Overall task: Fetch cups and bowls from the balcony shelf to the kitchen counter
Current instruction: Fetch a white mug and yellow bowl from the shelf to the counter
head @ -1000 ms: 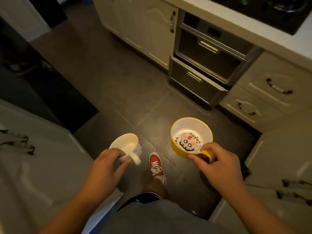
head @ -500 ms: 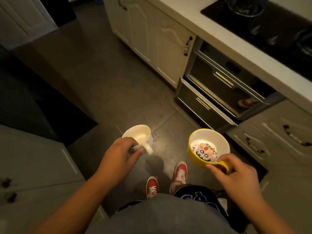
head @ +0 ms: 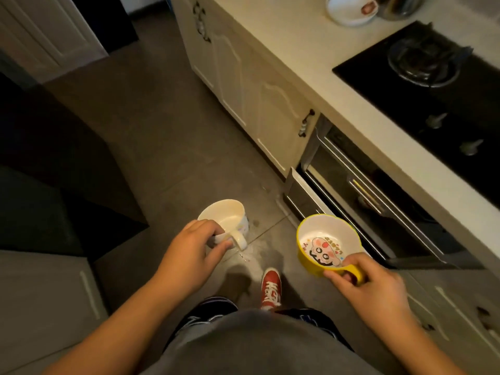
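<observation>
My left hand (head: 193, 251) grips a white cup (head: 224, 219) by its rim near the handle, holding it upright over the floor. A yellow bowl (head: 323, 243) with a white inside and a cartoon face hangs from my right hand (head: 370, 289), whose fingers close on its yellow handle. Both are empty and held at waist height. The pale kitchen counter (head: 292, 52) runs along the right side, with another white bowl (head: 350, 9) standing on it at the top edge.
A black gas hob (head: 430, 85) is set into the counter. Below it sit cream cabinet doors (head: 243, 85) and a steel built-in appliance (head: 351, 190) with its lower drawer sticking out. Grey floor tiles (head: 151, 117) stretch ahead. A dark unit (head: 48, 158) stands at the left.
I have walked forward along the cabinets; the counter top, hob and white bowl have come into view. Both hands keep the same grip on cup and bowl.
</observation>
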The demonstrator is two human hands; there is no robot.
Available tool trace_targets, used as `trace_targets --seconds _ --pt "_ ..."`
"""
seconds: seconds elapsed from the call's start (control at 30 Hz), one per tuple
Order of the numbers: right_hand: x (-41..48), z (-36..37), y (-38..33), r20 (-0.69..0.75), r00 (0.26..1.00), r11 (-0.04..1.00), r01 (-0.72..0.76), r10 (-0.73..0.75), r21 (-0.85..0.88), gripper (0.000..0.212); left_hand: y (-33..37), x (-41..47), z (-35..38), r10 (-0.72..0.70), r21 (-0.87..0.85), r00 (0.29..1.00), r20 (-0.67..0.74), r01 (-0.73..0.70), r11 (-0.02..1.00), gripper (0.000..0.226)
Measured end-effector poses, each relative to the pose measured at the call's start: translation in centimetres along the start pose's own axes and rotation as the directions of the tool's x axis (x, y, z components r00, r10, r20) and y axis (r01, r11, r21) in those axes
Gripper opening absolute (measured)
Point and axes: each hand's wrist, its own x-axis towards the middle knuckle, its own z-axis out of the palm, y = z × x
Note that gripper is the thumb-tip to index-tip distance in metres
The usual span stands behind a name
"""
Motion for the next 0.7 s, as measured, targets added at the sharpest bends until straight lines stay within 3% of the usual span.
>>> trace_targets --seconds 0.2,0.3,0.4,0.5,0.6,0.7 --pt "12.7 2.9 -6.2 0.154 0.967 0.979 0.197 -0.202 0.051 0.028 -4.0 2.3 -4.0 -0.233 -0.005 0.960 -0.153 0.235 0.972 0.015" --pt "18.4 5.6 -10.4 0.192 0.947 0.965 0.239 -0.256 0.109 0.027 -6.9 3.3 -5.9 -0.387 -0.055 0.904 -0.183 0.384 0.922 0.018" --pt "23.7 9.1 -15.0 0.211 0.913 0.934 0.319 -0.349 0.163 0.025 -10.6 4.7 -7.6 -0.443 -0.098 0.874 -0.198 0.432 0.897 0.020" --pt "28.3 12.4 -19.2 0.220 0.896 0.918 0.348 -0.385 0.191 0.029 -14.3 7.3 -9.7 -0.565 -0.199 0.800 -0.204 0.531 0.824 0.015" --pt "32.3 14.7 -22.1 0.228 0.897 0.920 0.339 -0.379 0.196 0.029 -17.6 10.8 -12.1 -0.593 -0.211 0.780 -0.199 0.557 0.803 0.017" --pt "35.2 15.7 -23.9 0.179 0.912 0.926 0.342 -0.368 0.162 0.028 -19.9 14.9 -15.1 -0.544 -0.193 0.819 -0.182 0.513 0.837 0.017"
